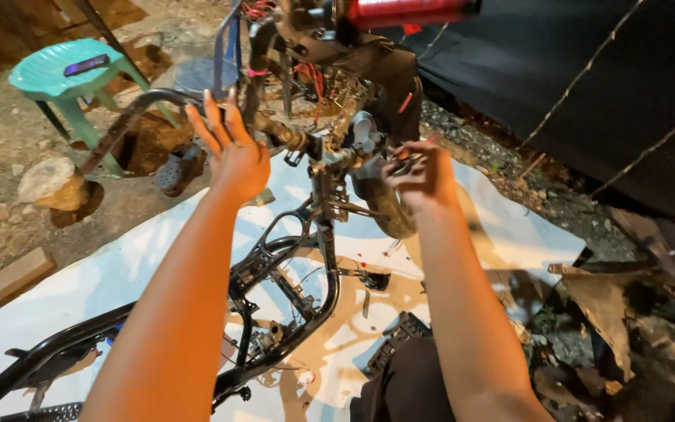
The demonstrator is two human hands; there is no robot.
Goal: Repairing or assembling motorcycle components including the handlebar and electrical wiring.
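A stripped black motorbike frame (318,258) lies on a white sheet (142,266), its steering head and wiring (330,117) rising at the top centre. My left hand (232,148) is raised with fingers spread, holding nothing, just left of the handlebar stem. My right hand (423,176) is closed on a small dark metal part or tool (404,162) beside the steering head; what it is I cannot make out. A red cylinder (408,12) crosses the top of the bike.
A teal plastic stool (68,74) with a dark phone-like object on it stands at the upper left, near a stone (48,181) and a grey clog (177,172). A black tarp (587,86) fills the right. Loose parts (396,340) lie near my knee.
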